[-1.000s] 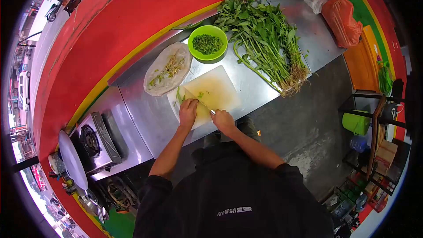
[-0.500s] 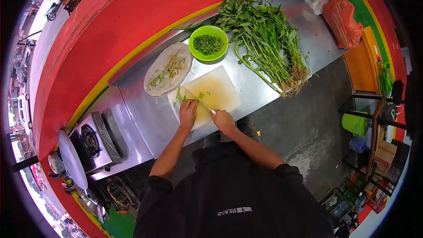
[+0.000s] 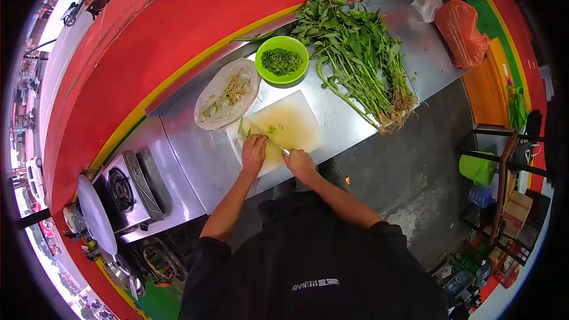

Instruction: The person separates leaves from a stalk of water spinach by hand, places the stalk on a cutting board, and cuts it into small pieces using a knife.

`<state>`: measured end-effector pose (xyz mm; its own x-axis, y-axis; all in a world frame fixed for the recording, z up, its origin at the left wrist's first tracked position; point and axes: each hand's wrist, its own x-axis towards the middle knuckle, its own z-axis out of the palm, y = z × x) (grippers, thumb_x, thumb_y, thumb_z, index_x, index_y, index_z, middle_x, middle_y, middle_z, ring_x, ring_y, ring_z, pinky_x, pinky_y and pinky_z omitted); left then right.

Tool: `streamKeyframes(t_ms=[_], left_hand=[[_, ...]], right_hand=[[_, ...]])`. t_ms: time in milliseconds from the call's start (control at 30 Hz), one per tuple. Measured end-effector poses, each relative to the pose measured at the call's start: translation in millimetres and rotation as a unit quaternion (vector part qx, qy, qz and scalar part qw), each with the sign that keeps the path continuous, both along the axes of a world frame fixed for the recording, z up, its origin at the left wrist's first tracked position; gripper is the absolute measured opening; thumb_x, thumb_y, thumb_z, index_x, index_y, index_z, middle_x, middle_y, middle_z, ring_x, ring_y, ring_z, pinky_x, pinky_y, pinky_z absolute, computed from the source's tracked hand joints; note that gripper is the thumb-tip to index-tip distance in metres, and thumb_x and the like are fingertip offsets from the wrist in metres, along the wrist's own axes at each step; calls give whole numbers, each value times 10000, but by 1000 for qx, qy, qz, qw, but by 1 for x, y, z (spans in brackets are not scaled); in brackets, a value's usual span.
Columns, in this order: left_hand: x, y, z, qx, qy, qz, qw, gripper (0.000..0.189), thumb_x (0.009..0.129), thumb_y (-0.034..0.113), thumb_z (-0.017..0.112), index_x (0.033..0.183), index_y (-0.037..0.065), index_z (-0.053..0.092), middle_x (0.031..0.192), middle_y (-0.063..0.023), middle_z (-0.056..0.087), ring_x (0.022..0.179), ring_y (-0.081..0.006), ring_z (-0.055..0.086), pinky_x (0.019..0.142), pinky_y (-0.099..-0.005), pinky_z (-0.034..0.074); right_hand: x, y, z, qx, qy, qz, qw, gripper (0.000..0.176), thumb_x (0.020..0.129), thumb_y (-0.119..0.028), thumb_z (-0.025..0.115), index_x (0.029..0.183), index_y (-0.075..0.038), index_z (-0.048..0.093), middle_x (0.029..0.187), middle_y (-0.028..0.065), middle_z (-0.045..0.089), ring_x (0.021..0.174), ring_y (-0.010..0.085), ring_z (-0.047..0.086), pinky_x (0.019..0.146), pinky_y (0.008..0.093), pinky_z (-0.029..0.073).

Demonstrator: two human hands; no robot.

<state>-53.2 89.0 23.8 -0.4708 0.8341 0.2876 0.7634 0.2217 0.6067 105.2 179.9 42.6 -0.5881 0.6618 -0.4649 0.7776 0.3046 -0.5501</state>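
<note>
My right hand point(image 3: 300, 163) is wrapped round the handle of a knife point(image 3: 276, 144), whose blade points up and left over a white cutting board point(image 3: 299, 120). Beside the blade, my left hand point(image 3: 254, 149) is closed on green stalks point(image 3: 242, 130) at the board's left side. Small green bits lie near the board's middle. Behind the board stands a green bowl point(image 3: 281, 60) of chopped greens, with a clear plastic bag point(image 3: 227, 94) of trimmings to its left. A large bunch of leafy greens with roots point(image 3: 361, 53) lies to the right.
A gas stove point(image 3: 126, 187) stands at the left, with a large round pan lid point(image 3: 98, 214) beside it. An orange plastic bag point(image 3: 460, 31) and a whitish bag point(image 3: 427, 6) sit at the counter's far right. A shelf holding a green container point(image 3: 477, 168) is on the right.
The view has shifted very slightly. Both hands keep nearly the same place on the board, with the knife and stalks still held.
</note>
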Motion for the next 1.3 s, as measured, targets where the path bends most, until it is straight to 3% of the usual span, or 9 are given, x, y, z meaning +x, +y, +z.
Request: streamKeyframes(t_ms=[333, 433, 633, 1300], left_hand=[[-3, -1, -3, 11, 6, 5, 1000, 124, 850, 19, 687, 973, 13, 700, 918, -124, 654, 868, -324, 631, 790, -410, 497], [-3, 0, 1, 0, 5, -6, 1000, 121, 852, 20, 684, 972, 13, 698, 922, -127, 655, 876, -326, 628, 793, -415, 497], [0, -3, 5, -8, -6, -4, 1000, 112, 862, 25, 679, 973, 10, 689, 936, -132, 652, 892, -326, 618, 803, -416, 495], [3, -5, 0, -3, 0, 7, 1000, 111, 856, 33, 688, 963, 7, 701, 936, -120, 648, 868, -316, 623, 795, -411, 499]], right_hand=[[10, -1, 6, -25, -6, 4, 1000, 461, 952, -398, 601, 863, 44, 701, 810, 321, 668, 781, 470, 684, 711, 540, 554], [5, -1, 0, -3, -22, 11, 1000, 459, 963, -409, 579, 866, 20, 709, 830, 274, 691, 790, 448, 698, 739, 523, 563], [-3, 2, 1, 0, 4, 31, 1000, 450, 962, -406, 583, 882, 19, 708, 835, 265, 695, 800, 442, 699, 737, 525, 562], [20, -7, 6, 2, 15, 13, 1000, 440, 959, -395, 589, 872, 22, 699, 824, 288, 683, 795, 464, 686, 740, 540, 551]])
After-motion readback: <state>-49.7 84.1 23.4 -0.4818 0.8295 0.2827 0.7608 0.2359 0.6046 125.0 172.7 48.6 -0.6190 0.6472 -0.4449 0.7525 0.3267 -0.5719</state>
